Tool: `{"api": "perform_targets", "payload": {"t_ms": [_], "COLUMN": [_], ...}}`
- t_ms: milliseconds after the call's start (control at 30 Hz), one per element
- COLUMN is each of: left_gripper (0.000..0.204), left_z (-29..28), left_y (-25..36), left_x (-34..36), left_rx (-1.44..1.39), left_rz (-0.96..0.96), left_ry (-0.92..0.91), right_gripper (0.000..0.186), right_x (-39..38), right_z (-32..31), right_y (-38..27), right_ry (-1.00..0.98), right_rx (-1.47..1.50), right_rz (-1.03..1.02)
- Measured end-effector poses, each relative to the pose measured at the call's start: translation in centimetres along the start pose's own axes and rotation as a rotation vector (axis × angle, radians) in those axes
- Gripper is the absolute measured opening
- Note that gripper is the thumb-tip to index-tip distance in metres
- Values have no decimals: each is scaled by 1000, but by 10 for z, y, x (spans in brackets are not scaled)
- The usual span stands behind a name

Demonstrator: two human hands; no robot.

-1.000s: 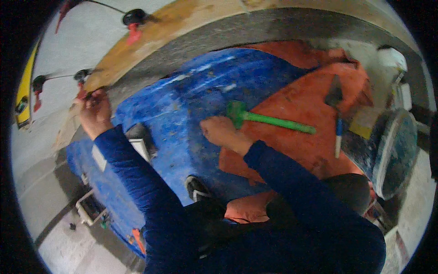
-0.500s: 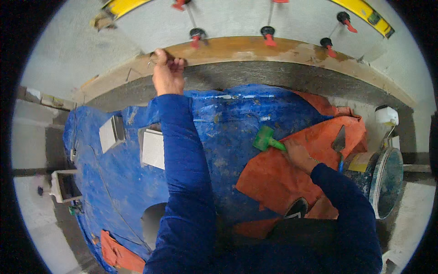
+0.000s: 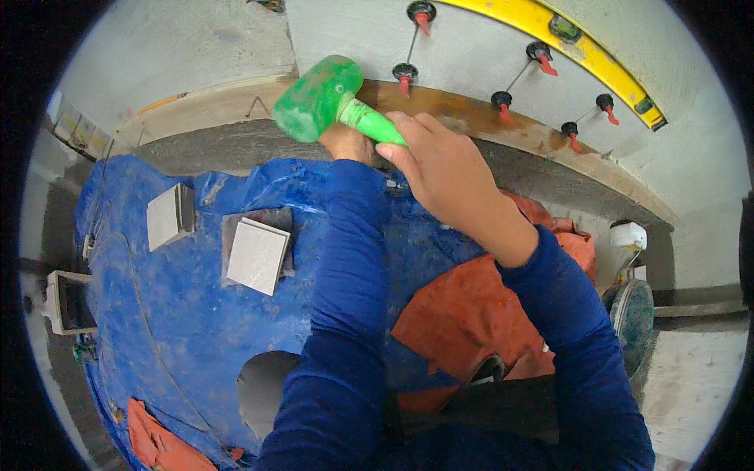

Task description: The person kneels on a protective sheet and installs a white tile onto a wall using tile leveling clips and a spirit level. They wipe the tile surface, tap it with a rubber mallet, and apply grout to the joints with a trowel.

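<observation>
My right hand (image 3: 452, 169) is wrapped round the handle of a green rubber mallet (image 3: 318, 98), raised in front of the wall. My left hand (image 3: 348, 144) reaches to the wooden batten (image 3: 463, 108) at the foot of the wall. Its fingers are hidden behind the mallet, so whatever they hold does not show. Above the batten is a large pale tile (image 3: 345, 35). Along its joints sit black-and-red levelling clips (image 3: 405, 76), and a yellow spirit level (image 3: 581, 49) rests against the wall at the upper right.
A blue tarp (image 3: 196, 314) covers the floor, with an orange sheet (image 3: 463, 314) on its right. Small light tiles (image 3: 258, 255) lie in a stack, beside another tile stack (image 3: 166, 220). At right are a bucket (image 3: 635, 318) and a white container (image 3: 628, 235).
My right hand has lifted the green mallet off the orange sheet, up and left to the batten. The left hand has shifted right and its fingers are now covered. The view has turned right.
</observation>
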State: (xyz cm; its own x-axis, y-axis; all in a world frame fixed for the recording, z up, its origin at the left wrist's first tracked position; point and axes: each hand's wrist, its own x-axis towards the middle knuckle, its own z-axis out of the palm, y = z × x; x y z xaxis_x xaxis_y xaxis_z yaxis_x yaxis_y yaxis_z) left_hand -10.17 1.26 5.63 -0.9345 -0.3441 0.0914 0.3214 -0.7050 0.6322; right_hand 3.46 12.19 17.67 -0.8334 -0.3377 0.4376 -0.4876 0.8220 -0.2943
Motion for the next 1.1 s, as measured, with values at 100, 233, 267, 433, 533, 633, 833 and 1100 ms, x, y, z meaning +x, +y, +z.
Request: {"api": "perform_targets", "payload": {"t_ms": [100, 233, 267, 433, 533, 633, 833, 1100], "left_gripper": [41, 43, 43, 42, 41, 40, 40, 30], "left_z": [11, 14, 14, 11, 12, 16, 18, -4], "left_y": [1, 0, 0, -3, -2, 2, 8, -16], "left_x": [6, 8, 8, 9, 6, 5, 4, 23], "left_rx": [37, 68, 43, -18, 43, -31, 120, -247], "left_rz": [127, 100, 147, 113, 103, 108, 115, 29], "left_ry": [109, 190, 159, 133, 174, 145, 179, 119], "right_gripper": [38, 37, 38, 39, 38, 37, 37, 36], "right_x": [14, 17, 17, 18, 16, 18, 15, 6], "right_z": [12, 18, 18, 18, 19, 20, 18, 3], "right_y": [1, 3, 4, 2, 0, 1, 3, 1], "right_ry": [27, -24, -11, -9, -26, 33, 50, 69], "right_rx": [-76, -89, -115, -175, -162, -127, -108, -53], "right_rz": [-14, 80, 53, 17, -4, 44, 60, 12]}}
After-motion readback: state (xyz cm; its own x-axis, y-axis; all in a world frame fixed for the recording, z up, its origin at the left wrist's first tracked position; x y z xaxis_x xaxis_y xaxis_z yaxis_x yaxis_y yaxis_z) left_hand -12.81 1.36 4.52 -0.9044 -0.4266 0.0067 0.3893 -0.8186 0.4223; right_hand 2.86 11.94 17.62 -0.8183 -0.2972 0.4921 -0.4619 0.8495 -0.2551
